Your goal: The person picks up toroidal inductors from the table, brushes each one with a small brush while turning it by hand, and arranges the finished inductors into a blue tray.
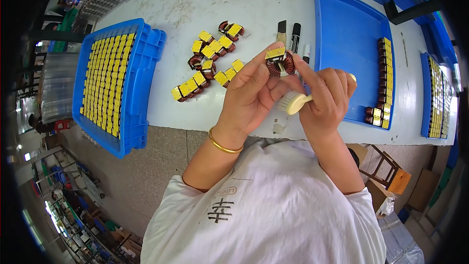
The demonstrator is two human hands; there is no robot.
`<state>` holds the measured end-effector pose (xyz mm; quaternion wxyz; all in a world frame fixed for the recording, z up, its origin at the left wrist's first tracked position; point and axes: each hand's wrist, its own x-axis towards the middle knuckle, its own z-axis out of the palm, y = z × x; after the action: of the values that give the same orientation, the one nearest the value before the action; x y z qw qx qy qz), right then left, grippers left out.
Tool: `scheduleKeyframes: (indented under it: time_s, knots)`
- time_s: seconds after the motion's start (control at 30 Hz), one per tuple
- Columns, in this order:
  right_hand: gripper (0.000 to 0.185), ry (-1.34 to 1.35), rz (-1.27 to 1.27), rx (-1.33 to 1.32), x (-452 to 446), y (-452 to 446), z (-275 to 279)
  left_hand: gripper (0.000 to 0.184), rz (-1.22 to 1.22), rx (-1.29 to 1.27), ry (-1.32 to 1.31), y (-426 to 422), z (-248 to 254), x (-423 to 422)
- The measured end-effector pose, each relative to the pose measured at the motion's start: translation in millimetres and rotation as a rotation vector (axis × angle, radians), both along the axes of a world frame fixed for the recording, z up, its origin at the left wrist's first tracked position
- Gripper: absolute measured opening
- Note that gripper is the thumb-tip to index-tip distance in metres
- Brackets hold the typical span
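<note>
My left hand point(248, 88) is closed on a toroidal coil point(280, 63), copper-brown windings under a yellow-topped base with thin pins. My right hand point(326, 95) grips a cream brush point(294, 102) with pale bristles, its handle running between the fingers. The right index fingertip touches the coil's right side. Left of my hands, several loose coils point(215, 47) with yellow tops lie on the table in short rows and singly. Just beyond the held coil lie a black marker point(295, 36), a flat blade-like tool point(282, 28) with a wrapped handle, and a white-capped pen point(306, 51).
At left, stacked blue trays point(141, 83) hold dense rows of coils. A blue tray point(351, 34) on the right has a column of coils along its right side. Another filled tray point(435, 98) is farther right. The grey table's front edge point(190, 128) runs before me.
</note>
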<state>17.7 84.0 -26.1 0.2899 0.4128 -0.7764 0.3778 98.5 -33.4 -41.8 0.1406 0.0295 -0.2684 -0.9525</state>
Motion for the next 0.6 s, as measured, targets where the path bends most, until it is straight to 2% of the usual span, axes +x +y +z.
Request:
scheduleKeyframes:
  time_s: [0.27, 0.6]
  knots:
    - [0.038, -0.032, 0.0, 0.004, -0.7, -0.5, -1.7, 0.047, 0.001, 0.061, -0.02, 2.0, 0.8, -1.4]
    - [0.055, -0.09, 0.007, 0.062, -0.3, 1.7, -3.2, 0.046, 0.008, 0.067, -0.09, 3.5, 1.4, -1.0]
